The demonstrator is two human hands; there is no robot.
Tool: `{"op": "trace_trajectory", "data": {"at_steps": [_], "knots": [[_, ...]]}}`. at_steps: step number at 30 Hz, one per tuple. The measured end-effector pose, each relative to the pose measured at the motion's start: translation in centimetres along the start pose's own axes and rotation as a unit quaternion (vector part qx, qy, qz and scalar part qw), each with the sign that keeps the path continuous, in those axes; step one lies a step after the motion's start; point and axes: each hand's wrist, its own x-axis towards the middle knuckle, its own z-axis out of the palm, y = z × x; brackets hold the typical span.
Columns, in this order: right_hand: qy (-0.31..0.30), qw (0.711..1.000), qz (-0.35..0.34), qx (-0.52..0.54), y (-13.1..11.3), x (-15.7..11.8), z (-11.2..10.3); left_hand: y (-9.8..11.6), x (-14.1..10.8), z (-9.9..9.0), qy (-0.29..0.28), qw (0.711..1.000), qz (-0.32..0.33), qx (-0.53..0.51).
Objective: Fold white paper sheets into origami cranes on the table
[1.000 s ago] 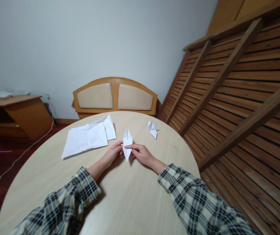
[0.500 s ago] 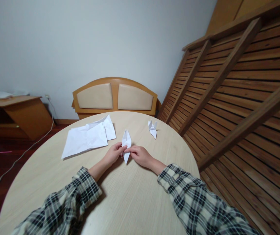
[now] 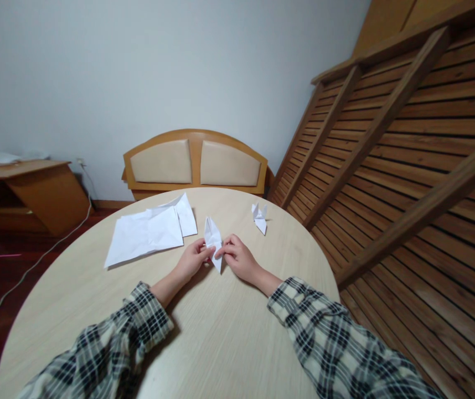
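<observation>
A narrow, pointed piece of folded white paper (image 3: 212,231) is held between both hands near the middle of the round table (image 3: 221,332). My left hand (image 3: 192,259) pinches its left side, thumb on top. From the right, the thumb and forefinger of my right hand (image 3: 239,259) pinch its lower part. One point of the paper faces away from me and the other toward me. Fingers under the paper are partly hidden. Farther right on the table lies a small folded white paper figure (image 3: 259,219) with two upright points, which neither hand touches.
White paper sheets (image 3: 144,235) with creases lie overlapping left of my hands. Behind the table stands a wooden headboard (image 3: 196,160) with two padded panels. A slatted wooden frame (image 3: 387,166) leans along the right side. A low cabinet (image 3: 50,194) and a cable (image 3: 46,256) are at left.
The folded paper has tilted, its far point swinging left and its near point right. My right hand's fingers have risen slightly and bent more. The left hand has barely moved.
</observation>
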Motion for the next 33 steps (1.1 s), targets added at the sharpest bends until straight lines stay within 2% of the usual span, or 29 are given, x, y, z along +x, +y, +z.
{"op": "trace_trajectory", "data": {"at_steps": [4, 7, 12, 15, 20, 27, 33], "knots": [[0.080, 0.995, 0.056, -0.006, -0.4, 0.1, -0.2, 0.0, 0.0, 0.2, -0.008, 1.000, 0.002, 0.010], [0.100, 0.990, 0.103, 0.007, -0.1, 0.1, 0.0, 0.3, -0.2, 0.5, -0.025, 1.000, 0.001, 0.015], [0.078, 0.983, 0.153, 0.061, 0.7, 0.1, 0.6, 0.4, -0.5, 0.7, -0.049, 0.999, -0.001, 0.018], [0.042, 0.984, 0.145, 0.093, 0.9, 0.2, 0.7, 0.2, -0.5, 0.7, -0.054, 0.998, 0.004, 0.019], [0.009, 0.990, 0.121, 0.076, 1.1, 0.4, 0.7, 0.1, -0.4, 0.6, -0.053, 0.998, 0.006, 0.017], [0.008, 0.982, 0.137, 0.127, 0.9, 0.5, 0.6, 0.1, -0.4, 0.6, -0.049, 0.999, 0.001, 0.000], [0.030, 0.983, 0.136, 0.119, 0.7, 0.5, 0.6, 0.7, -0.7, 0.7, -0.048, 0.999, -0.007, 0.004]]}}
